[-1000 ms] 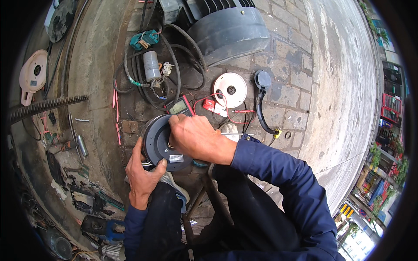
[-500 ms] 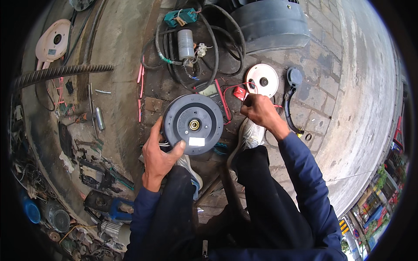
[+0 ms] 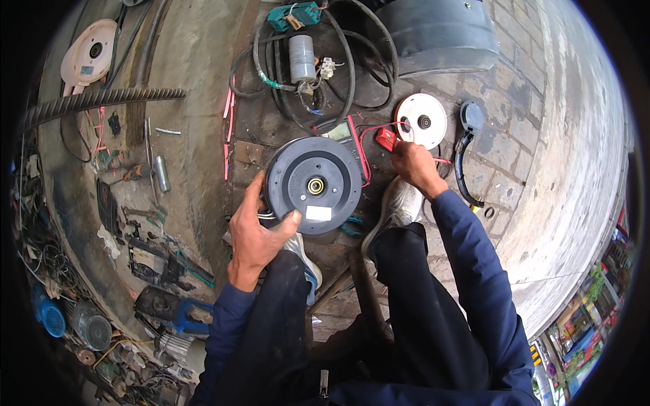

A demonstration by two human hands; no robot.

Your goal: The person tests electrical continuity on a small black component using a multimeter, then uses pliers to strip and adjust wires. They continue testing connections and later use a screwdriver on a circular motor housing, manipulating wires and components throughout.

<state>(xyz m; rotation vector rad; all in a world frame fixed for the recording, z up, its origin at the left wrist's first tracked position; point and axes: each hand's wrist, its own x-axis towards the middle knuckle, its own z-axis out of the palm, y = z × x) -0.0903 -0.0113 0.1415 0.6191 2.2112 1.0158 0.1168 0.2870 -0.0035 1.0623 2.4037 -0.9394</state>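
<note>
A round dark grey motor housing, with a brass-coloured centre and a white label, is gripped at its lower left rim by my left hand. My thumb lies on its face; the other fingers go behind, beside some pale wires. My right hand is closed in a pinch above my right shoe, close to a small red block with red leads. Whatever its fingertips hold is hidden. Behind the housing lies a red-edged multimeter, partly covered. A white round cover with a dark bearing sits beyond my right hand.
Coiled black cable, a grey cylindrical capacitor and a teal part lie at the back. A dark curved shell stands far right of them. A ribbed steel bar and scattered tools and scrap occupy the left.
The whole scene has shifted slightly right and up in the picture. My left hand keeps its hold on the housing, and my right hand stays pinched beside the red block.
</note>
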